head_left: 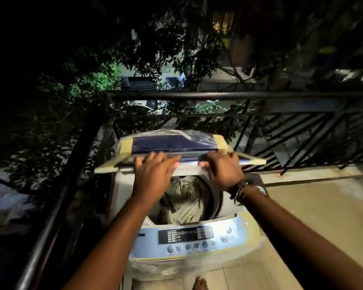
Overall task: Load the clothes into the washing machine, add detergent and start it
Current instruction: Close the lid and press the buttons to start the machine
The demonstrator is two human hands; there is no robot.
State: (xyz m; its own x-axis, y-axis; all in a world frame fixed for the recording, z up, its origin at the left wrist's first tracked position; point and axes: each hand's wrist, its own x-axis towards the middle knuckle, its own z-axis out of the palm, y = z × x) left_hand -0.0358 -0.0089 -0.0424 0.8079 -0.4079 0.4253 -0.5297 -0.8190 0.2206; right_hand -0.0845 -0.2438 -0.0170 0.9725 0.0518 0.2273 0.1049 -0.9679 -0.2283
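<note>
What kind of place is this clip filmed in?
Most likely a home balcony at night, some way above ground. A dark metal railing runs along the edge, tree foliage and a building lie beyond it, and a top-loading washing machine stands on the tiled floor.

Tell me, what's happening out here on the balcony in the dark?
A person is standing at a white top-loading washing machine beside the black metal railing. The left hand and the right hand both rest on the edge of its folding dark-blue lid, which is partly raised. Olive-green clothes already sit inside the drum. The control panel with round buttons is untouched for now.
</note>
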